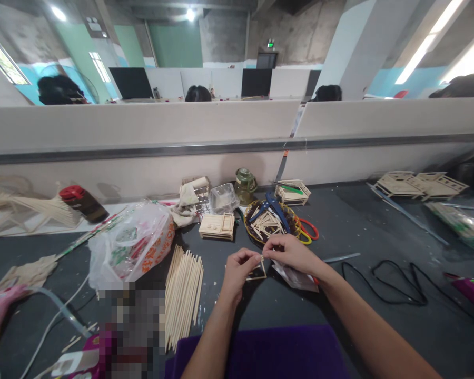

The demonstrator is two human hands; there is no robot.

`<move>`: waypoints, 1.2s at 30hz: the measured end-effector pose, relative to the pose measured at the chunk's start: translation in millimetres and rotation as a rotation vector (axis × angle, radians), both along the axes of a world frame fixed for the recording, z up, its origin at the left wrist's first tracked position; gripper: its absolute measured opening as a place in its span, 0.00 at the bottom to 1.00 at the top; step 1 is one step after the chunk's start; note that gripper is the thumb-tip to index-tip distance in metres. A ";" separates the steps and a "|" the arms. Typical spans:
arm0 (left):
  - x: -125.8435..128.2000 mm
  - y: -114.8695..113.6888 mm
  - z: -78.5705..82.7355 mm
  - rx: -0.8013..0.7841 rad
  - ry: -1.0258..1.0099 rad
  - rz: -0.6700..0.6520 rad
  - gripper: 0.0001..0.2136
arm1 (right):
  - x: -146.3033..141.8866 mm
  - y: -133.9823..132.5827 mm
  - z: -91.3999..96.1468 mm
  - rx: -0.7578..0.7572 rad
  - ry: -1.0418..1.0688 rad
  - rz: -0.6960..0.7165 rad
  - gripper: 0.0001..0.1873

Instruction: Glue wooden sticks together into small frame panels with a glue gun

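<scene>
Both hands meet over the dark desk, pinching a small frame of thin wooden sticks [259, 270]. My left hand [239, 271] grips the frame's left side with closed fingers. My right hand [290, 252] pinches its top from the right; a small clear packet [296, 277] lies under that hand. A bundle of loose bamboo sticks [184, 295] lies just left of my left hand. Beyond the hands sits a round wire basket [270, 221] with short stick pieces and blue-handled pliers [269, 205].
A plastic bag [132, 245] sits at left, a small stick model [217, 226] and a green jar [245, 185] behind. A black cable [395, 284] runs at right. Stick models [418, 184] stand far right. A grey partition [237, 137] closes the back; other people's heads show beyond.
</scene>
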State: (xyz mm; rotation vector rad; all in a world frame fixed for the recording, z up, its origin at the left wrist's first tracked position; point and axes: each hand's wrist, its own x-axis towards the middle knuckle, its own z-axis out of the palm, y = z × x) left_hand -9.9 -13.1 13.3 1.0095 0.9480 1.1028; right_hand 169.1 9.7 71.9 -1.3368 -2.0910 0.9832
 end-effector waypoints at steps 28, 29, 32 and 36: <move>0.5 -0.2 0.8 -0.004 0.009 -0.007 0.09 | 0.2 -0.3 -3.6 -0.051 0.054 0.014 0.09; 0.4 -0.1 0.5 -0.008 0.009 -0.006 0.10 | 0.0 -0.6 -3.2 -0.053 0.051 0.014 0.09; 0.5 0.2 -0.5 -0.033 0.003 -0.007 0.10 | 3.2 1.0 -1.1 -0.059 0.043 0.004 0.10; 0.8 0.9 -2.9 -0.069 -0.028 0.015 0.12 | 22.1 13.8 -0.1 0.030 0.029 -0.079 0.12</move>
